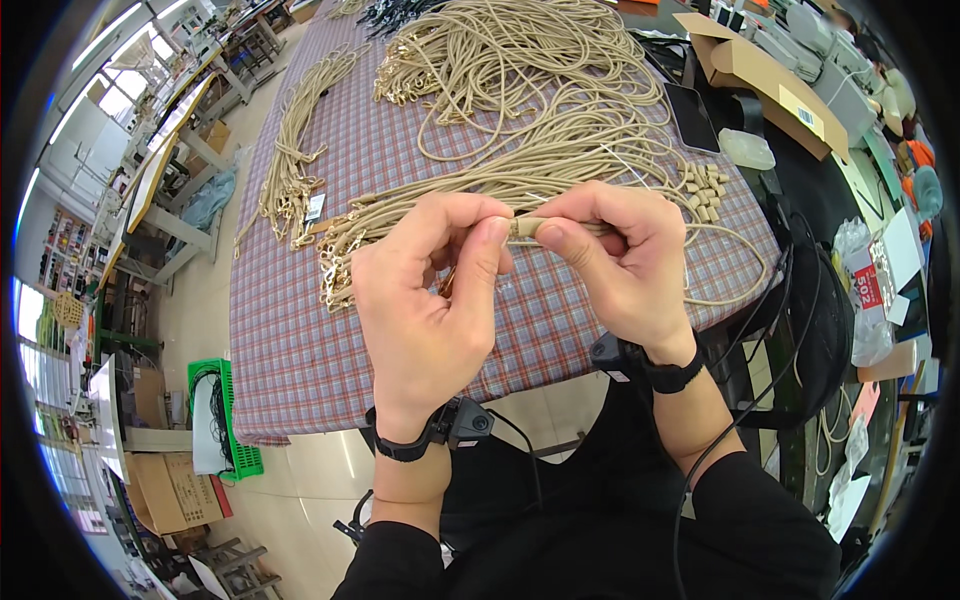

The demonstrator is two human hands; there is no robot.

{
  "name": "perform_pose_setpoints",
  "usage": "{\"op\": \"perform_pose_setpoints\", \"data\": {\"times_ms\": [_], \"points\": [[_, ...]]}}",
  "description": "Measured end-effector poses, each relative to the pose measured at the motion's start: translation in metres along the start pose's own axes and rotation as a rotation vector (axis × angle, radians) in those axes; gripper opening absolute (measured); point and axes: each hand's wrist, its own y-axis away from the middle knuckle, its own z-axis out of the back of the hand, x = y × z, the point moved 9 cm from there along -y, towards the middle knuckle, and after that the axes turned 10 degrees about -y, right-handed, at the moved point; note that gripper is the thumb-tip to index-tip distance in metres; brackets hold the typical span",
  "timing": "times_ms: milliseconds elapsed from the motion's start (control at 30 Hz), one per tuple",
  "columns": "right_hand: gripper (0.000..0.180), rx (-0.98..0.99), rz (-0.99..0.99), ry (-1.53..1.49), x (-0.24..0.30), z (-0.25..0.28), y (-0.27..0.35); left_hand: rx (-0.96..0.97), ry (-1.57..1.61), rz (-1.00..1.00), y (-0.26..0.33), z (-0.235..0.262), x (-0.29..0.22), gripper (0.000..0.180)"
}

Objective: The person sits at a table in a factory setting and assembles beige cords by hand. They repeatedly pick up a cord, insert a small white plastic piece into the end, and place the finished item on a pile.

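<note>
Sleeve (526, 227), tan, sits dead centre between the hands, above the checked cloth (420, 350). Left hand (430, 290): thumb and index pinched together at its 9 o'clock end. Right hand (635, 270): thumb and index closed on the 3 o'clock end. Fingertips hide most of it, so I can't tell how far any cord runs inside.

Handling, my read: sleeve is light, fairly stiff, not fragile, maybe a bit slick; small enough to roll away. Take it by the barrel, fingertip pinch, ends clear. Cords (520, 50) at 12 o'clock look light and limp, prone to tangling; grab close to the end for control. Metal clasps (335, 280) at 9 o'clock look hard and likely to snag.

Spare sleeves (703, 190) lie loose in a heap at 3 o'clock, no tray under them. Containers: green crate (244, 458) at 8 o'clock holds black cable (207, 400) plus a white panel (207, 440). Carton (175, 490) beyond it, contents not visible. Open box (760, 85) at 2 o'clock, inside hidden too.
</note>
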Motion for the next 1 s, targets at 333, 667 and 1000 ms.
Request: {"op": "perform_pose_setpoints", "data": {"times_ms": [333, 667, 1000], "points": [[0.014, 0.038, -0.164, -0.200, -0.025, 0.005, 0.004, 0.164, -0.196, -0.253, -0.003, -0.010, -0.018, 0.021], [0.019, 0.077, -0.172, -0.202, -0.025, 0.010, 0.001, 0.165, -0.252, -0.321, 0.001, -0.017, -0.019, 0.024], [0.025, 0.092, -0.265, -0.289, -0.036, 0.012, 0.001, 0.114, -0.380, -0.386, 0.005, -0.021, -0.025, 0.025]]}}
